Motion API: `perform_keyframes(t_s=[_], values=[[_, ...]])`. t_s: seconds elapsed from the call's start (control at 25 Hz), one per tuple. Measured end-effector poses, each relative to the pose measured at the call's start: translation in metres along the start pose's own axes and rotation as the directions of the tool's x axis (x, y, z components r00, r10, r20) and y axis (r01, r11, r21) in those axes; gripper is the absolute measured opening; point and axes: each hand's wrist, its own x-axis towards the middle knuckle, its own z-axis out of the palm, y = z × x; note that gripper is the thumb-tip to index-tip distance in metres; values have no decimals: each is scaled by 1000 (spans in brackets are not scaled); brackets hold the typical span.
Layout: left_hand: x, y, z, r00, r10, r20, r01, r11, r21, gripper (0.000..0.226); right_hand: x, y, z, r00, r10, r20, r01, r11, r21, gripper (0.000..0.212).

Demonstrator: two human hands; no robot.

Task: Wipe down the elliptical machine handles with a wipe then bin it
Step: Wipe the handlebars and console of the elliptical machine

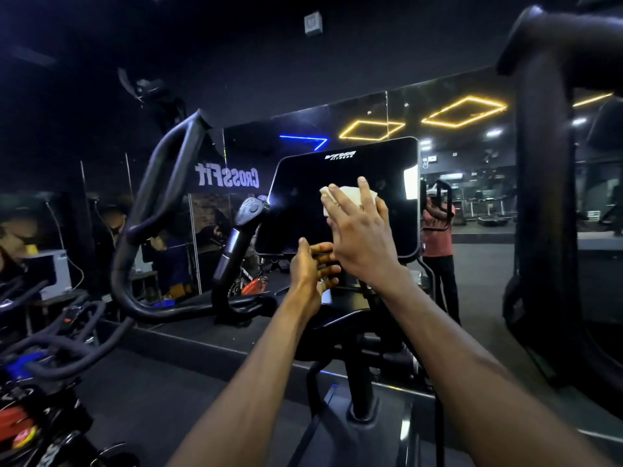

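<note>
The right hand, fingers straight, presses a white wipe flat against the console screen while the left hand seemingly grips the screen's lower edge.

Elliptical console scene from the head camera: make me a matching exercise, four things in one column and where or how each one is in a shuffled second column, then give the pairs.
Things:
1. wipe
2. left hand
3. left handle
4. console screen

Places or states:
A. curves up at the left, untouched
B. pressed flat under the right hand
C. dark, switched off
D. fingers at the screen's lower edge

Pairs: 1-B, 2-D, 3-A, 4-C
</note>
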Motion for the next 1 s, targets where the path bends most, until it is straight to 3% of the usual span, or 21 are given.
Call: perform_keyframes(t_s=[0.16, 0.24, 0.36, 0.48, 0.6, 0.72, 0.8, 1.0], values=[[0, 10, 13, 997, 75, -6, -75, 996, -56, 53, 24, 1, -6, 995, 6, 103, -8, 1000, 18, 44], [0, 18, 14, 994, 102, -23, -104, 987, -126, 51, 28, -9, -6, 989, -39, 140, 48, 997, -60, 40], [-7, 26, 10, 990, 137, -14, -138, 977, -164, 47, -2, -12, -6, 990, -129, 64, 134, 987, -88, 43], [-14, 29, 8, 982, 186, 26, -187, 981, 49, 42, -28, -11, -7, 993, -61, -102, 69, 995, 73, 47], [-22, 32, 13, 983, 184, 27, -186, 972, 142, 22, -37, -18, -7, 982, 4, -188, 39, 973, 227, 35], [-32, 36, 22, 993, 116, 11, -116, 992, 48, 1, -41, -10, -14, 973, 140, -183, -1, 796, 605, 25], [-28, 38, 28, 993, 109, -47, -109, 994, 8, 7, -45, -4, -19, 964, 199, -177, -9, 688, 725, 29], [2, 36, 38, 904, 182, -386, -203, 979, -14, 18, -70, -3, -3, 943, 305, -135, -157, 761, 629, 56]])
